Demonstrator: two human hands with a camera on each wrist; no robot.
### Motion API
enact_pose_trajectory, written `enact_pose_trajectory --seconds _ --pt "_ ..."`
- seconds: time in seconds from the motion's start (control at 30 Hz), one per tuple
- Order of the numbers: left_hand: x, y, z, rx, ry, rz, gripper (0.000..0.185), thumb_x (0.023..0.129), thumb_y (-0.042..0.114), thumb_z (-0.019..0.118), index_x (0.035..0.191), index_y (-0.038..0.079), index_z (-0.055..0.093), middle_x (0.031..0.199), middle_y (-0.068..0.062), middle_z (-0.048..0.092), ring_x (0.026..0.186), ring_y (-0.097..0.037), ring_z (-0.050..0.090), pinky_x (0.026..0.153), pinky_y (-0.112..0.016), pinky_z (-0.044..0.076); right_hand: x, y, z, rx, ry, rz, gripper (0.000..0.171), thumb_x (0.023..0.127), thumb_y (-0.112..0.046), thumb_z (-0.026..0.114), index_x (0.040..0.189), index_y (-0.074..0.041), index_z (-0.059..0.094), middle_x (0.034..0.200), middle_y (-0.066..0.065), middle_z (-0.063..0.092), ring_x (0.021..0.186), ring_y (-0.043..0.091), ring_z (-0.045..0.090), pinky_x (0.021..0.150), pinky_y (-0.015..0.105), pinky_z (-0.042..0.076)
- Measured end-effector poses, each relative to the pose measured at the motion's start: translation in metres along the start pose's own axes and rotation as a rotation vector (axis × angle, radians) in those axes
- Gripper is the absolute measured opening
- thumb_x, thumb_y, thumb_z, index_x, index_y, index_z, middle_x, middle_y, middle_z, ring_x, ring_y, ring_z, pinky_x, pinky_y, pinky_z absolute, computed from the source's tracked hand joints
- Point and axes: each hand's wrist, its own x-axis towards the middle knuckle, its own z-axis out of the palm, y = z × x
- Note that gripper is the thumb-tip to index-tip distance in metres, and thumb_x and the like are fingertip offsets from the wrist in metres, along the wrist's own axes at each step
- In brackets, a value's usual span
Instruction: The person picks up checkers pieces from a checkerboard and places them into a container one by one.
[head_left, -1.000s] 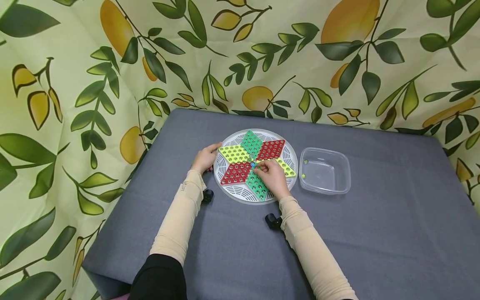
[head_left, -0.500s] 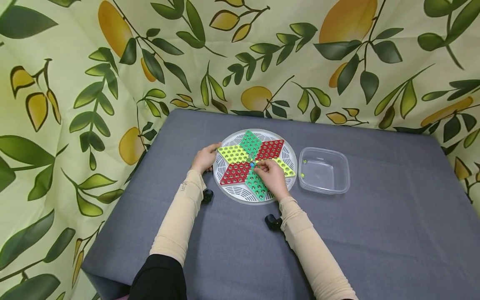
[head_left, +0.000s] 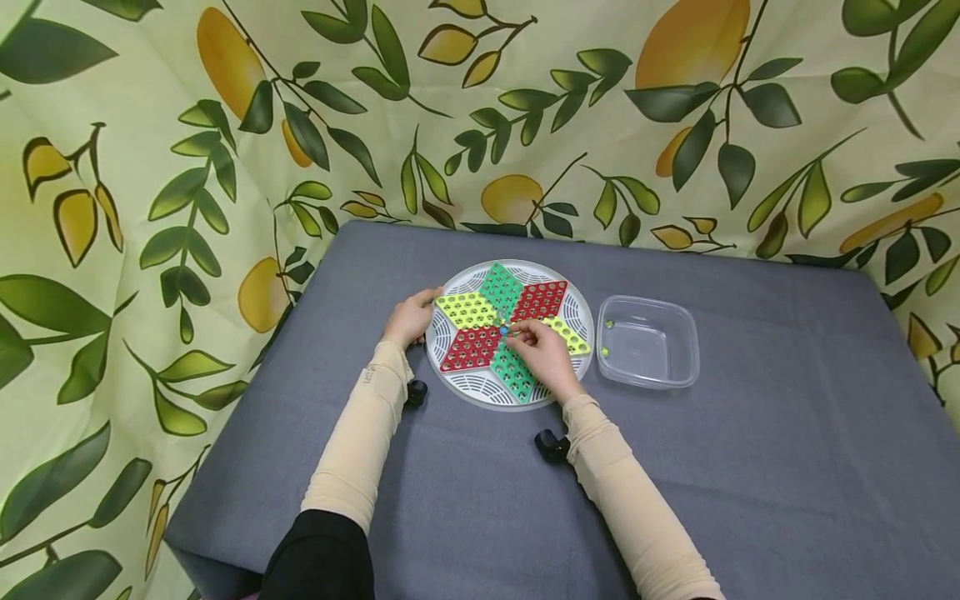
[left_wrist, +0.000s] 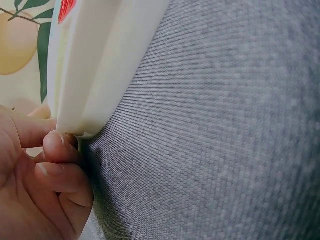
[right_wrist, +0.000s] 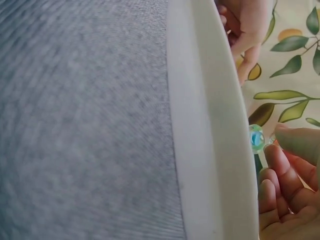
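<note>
At the centre of the round white plastic game board (head_left: pixel 510 333) with its red, green and yellow star of holes, the right hand (head_left: pixel 543 354) has its grip narrowed to a pinch on a small blue-green glass marble (right_wrist: pixel 256 138). Opposite that grip, the left hand (head_left: pixel 408 318) curls its fingers (left_wrist: pixel 60 145) round the board's rim, likely steadying it on the grey-clothed table (head_left: pixel 750 467). Just beyond the pinching hand, a clear square plastic tub (head_left: pixel 649 342) holds two small green marbles (head_left: pixel 604 352).
</note>
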Motion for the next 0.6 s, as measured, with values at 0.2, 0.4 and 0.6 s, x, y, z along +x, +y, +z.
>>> enact_pose_trajectory --seconds 0.2,0.4,0.6 --pt "0.002 0.0 0.003 0.01 0.002 0.012 0.043 0.1 0.028 0.032 0.142 0.038 0.037 0.136 -0.008 0.051 0.041 -0.013 0.042 0.042 -0.025 0.038 -0.001 0.002 -0.005 0.002 0.017 -0.019 0.023 0.086 -0.019 0.066 0.106 -0.008 0.067 0.09 0.009 0.066 0.082 0.017 0.057 0.073 0.025 0.045" --pt "-0.001 0.003 0.001 0.018 0.005 0.017 0.043 0.1 0.027 0.032 0.142 0.037 0.037 0.137 -0.008 0.05 0.043 -0.014 0.043 0.043 -0.025 0.038 -0.002 0.0 -0.011 0.007 0.046 -0.027 0.025 0.086 -0.019 0.066 0.108 -0.007 0.066 0.093 0.011 0.066 0.085 0.02 0.059 0.077 0.027 0.046" --pt "-0.002 0.002 0.0 0.011 0.0 -0.001 0.043 0.1 0.028 0.033 0.142 0.038 0.037 0.14 -0.008 0.048 0.041 -0.013 0.042 0.041 -0.025 0.039 -0.005 -0.003 -0.014 0.051 0.065 -0.036 0.023 0.086 -0.019 0.066 0.106 -0.008 0.067 0.093 0.011 0.066 0.085 0.018 0.058 0.076 0.025 0.046"
